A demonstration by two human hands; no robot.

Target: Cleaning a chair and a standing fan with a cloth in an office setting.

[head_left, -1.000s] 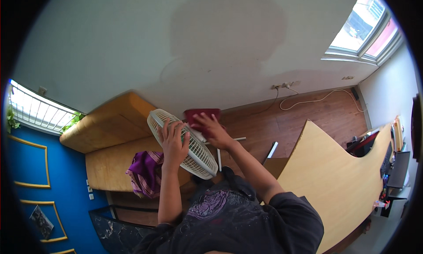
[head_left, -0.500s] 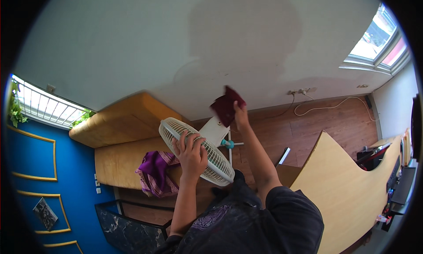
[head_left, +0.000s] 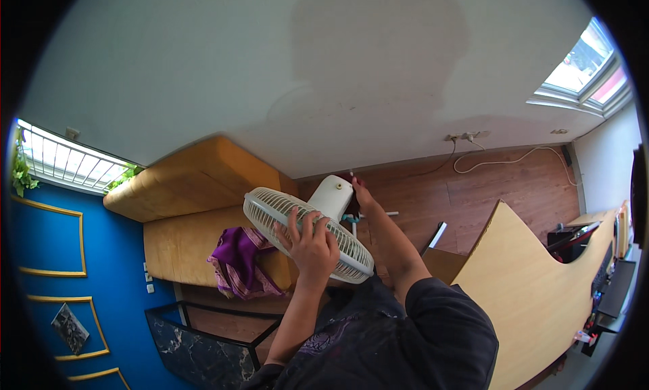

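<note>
A white electric fan (head_left: 355,258) stands before me, its round wire cage tilted and turned toward my body. My left hand (head_left: 314,248) lies over the cage with its fingers curved on the wires, gripping it. Behind the cage is the fan's smooth white motor housing (head_left: 330,195), with a small round knob on top. My right hand (head_left: 364,196) is at the far right side of that housing, closed on a dark red cloth (head_left: 347,176). Most of the cloth is hidden by the housing and my fingers.
An orange-yellow sofa (head_left: 193,244) with a purple patterned cloth (head_left: 236,261) is on the left, near a black marble-look table (head_left: 196,346). A light wooden desk (head_left: 534,288) fills the right. A white cable (head_left: 507,161) runs from wall sockets (head_left: 466,136) along the floor.
My right hand has brought the red cloth down from above the housing to its right side. My left hand and the fan cage have shifted slightly right.
</note>
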